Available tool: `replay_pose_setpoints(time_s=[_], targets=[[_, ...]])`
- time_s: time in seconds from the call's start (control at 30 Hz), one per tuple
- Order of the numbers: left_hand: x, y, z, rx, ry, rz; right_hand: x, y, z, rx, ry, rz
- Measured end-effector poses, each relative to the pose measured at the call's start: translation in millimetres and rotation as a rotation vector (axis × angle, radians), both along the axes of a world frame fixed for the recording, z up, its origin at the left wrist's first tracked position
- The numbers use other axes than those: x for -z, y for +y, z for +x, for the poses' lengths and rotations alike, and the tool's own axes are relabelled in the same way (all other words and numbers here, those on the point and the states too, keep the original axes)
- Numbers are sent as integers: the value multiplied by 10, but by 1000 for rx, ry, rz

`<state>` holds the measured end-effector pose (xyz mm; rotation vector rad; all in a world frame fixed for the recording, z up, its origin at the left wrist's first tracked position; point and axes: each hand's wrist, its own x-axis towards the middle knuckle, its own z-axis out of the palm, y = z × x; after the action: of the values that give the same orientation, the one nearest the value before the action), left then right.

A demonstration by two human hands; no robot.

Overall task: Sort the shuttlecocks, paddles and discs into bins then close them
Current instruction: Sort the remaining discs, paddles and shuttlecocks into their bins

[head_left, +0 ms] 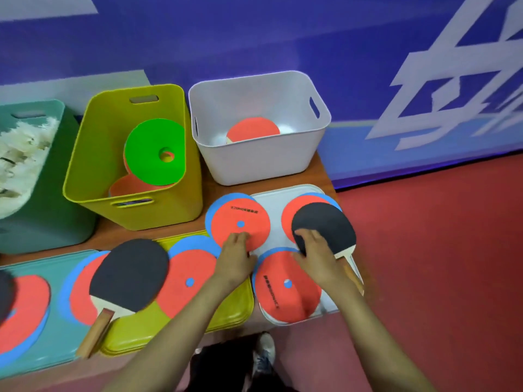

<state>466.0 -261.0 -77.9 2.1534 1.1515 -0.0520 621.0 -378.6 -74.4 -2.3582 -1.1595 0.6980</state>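
Sorting is partly done: the green bin [42,193] holds shuttlecocks, the yellow plastic bin [135,213] discs, the white plastic bin [260,165] one paddle. Lids lie unused. The right hand [317,256] presses the black-faced paddle [325,227], handle pointing near-right; the left hand [235,256] fingers a red flat disc [240,219], neither clearly gripped.

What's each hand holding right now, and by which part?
Right hand grips the black paddle at the blade's lower edge, near the handle. Left hand rests fingertips on the orange disc; no clear grasp.
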Motion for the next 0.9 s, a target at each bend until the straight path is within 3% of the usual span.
replay_pose_setpoints(time_s=[0.33, 0.63, 0.7, 0.8, 0.9], targets=[[317, -385, 4, -4, 170, -38, 264, 53, -118, -248, -210, -296], [384, -426, 8, -25, 260, 12, 367, -24, -100, -249, -160, -250], [377, -431, 61, -16, 286, 61, 373, -62, -87, -182, -112, -128], [368, -434, 211, 38, 287, 110, 329, -168, 2, 63, -200, 61], [356, -459, 405, 128, 250, 70, 296, -336, 161, 212, -282, -73]])
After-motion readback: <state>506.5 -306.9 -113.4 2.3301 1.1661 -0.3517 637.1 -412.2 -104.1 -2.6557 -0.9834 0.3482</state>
